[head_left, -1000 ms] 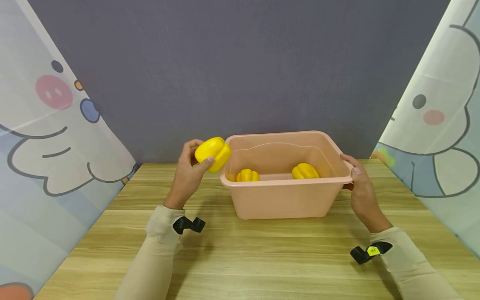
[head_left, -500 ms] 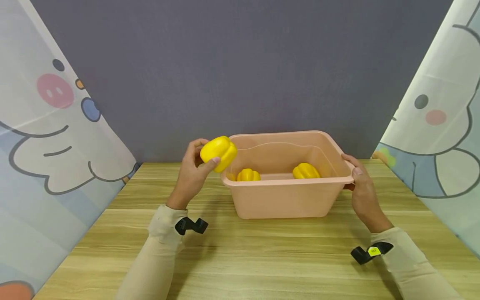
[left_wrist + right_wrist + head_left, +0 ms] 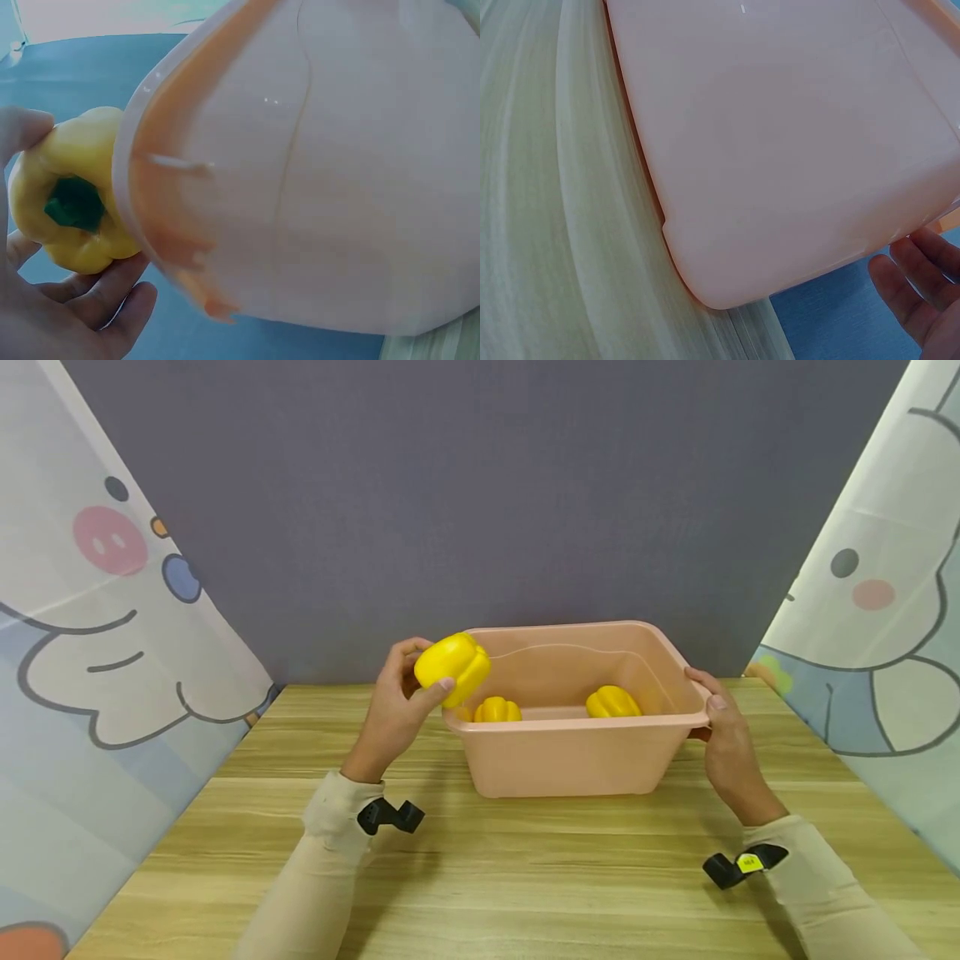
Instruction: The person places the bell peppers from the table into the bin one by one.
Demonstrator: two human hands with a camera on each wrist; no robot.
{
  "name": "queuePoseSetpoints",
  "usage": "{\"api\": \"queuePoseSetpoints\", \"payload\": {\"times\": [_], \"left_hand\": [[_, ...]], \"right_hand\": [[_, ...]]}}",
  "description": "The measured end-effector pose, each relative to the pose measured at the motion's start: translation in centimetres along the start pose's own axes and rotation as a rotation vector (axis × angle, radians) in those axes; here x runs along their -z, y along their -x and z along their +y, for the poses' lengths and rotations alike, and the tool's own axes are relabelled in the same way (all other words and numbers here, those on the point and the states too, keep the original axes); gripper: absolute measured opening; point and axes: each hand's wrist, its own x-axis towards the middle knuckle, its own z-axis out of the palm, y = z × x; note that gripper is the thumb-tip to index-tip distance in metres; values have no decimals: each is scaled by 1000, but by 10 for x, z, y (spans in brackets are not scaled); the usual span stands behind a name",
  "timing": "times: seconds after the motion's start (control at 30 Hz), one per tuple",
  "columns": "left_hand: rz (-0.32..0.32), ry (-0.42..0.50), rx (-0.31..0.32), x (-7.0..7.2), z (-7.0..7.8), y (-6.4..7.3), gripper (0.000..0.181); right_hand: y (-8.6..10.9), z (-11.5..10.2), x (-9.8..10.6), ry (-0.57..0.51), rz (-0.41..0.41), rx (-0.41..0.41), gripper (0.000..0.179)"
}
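Observation:
My left hand holds a yellow bell pepper between thumb and fingers, raised over the left rim of a pink plastic bin. The left wrist view shows the green stem end of that pepper beside the bin's wall. Two more yellow bell peppers lie inside the bin, one at the left and another toward the right, both partly hidden by the front wall. My right hand grips the bin's right rim, thumb on top and fingers underneath.
The bin stands on a wood-grain table near its back edge, against a dark grey panel. Cartoon-printed cloths hang at the left and right.
My left hand has moved to the right with its bell pepper, from beside the bin to over its left rim. The right hand keeps its grip; the bin has stayed in place.

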Motion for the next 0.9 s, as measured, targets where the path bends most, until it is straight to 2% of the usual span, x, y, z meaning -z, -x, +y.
{"api": "queuePoseSetpoints", "payload": {"times": [0.33, 0.5, 0.7, 0.9], "left_hand": [[-29, -29, 15, -7, 2, 3, 53], [-62, -41, 24, -5, 5, 2, 52], [-119, -63, 102, -5, 10, -5, 50], [-161, -131, 185, -8, 17, -15, 51]], "right_hand": [[-2, 2, -2, -106, 3, 15, 48], [-3, 3, -4, -100, -1, 15, 49], [-2, 3, -3, -72, 10, 18, 48], [-1, 3, 0, -40, 11, 25, 49]]}}
